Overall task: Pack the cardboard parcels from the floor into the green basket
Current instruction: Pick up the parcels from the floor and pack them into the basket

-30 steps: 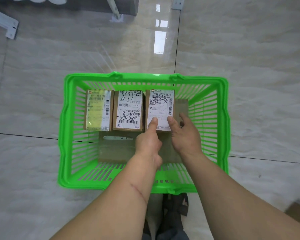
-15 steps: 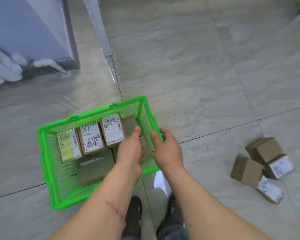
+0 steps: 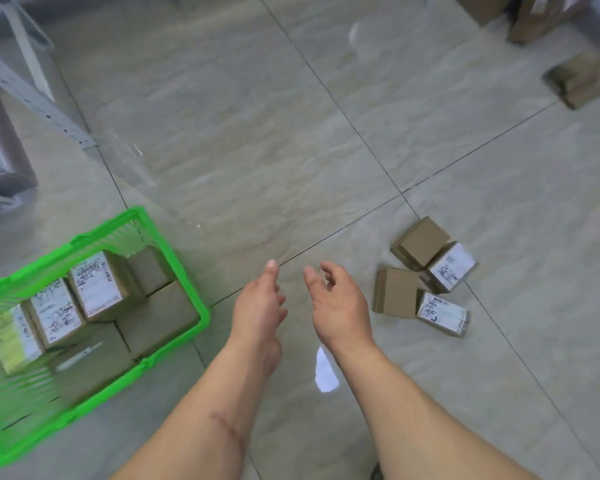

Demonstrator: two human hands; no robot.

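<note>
1. The tiled floor (image 3: pixel 291 140) is now seen mostly bare: half a second ago the view was centred near the basket, and it has since swung right, so that a wide open stretch of tile is shown between basket and loose parcels.
2. The green basket (image 3: pixel 201 318) has been displaced to the lower left of the view and is cut by the left edge. Three labelled parcels (image 3: pixel 96 284) are stood side by side along its far wall, as before, with plain brown ones laid flat beside and below them.
3. Larger cardboard boxes (image 3: pixel 541 15) are newly seen at the top right corner, well apart from the hands, and a blurred brown parcel (image 3: pixel 581 79) is seen just below them.
4. A cluster of four loose parcels (image 3: pixel 425 275) is lying on the floor to the right, touching one another, two with white labels showing. Open tile is left on all sides of the cluster.
5. The left hand (image 3: pixel 258 303) has been drawn out of the basket and is now held over bare floor, fingers extended and loosely spread, nothing gripped.
6. The right hand (image 3: pixel 336 301) is likewise clear of the basket rim, near the cluster but not touching it, fingers curled half open and empty.
</note>
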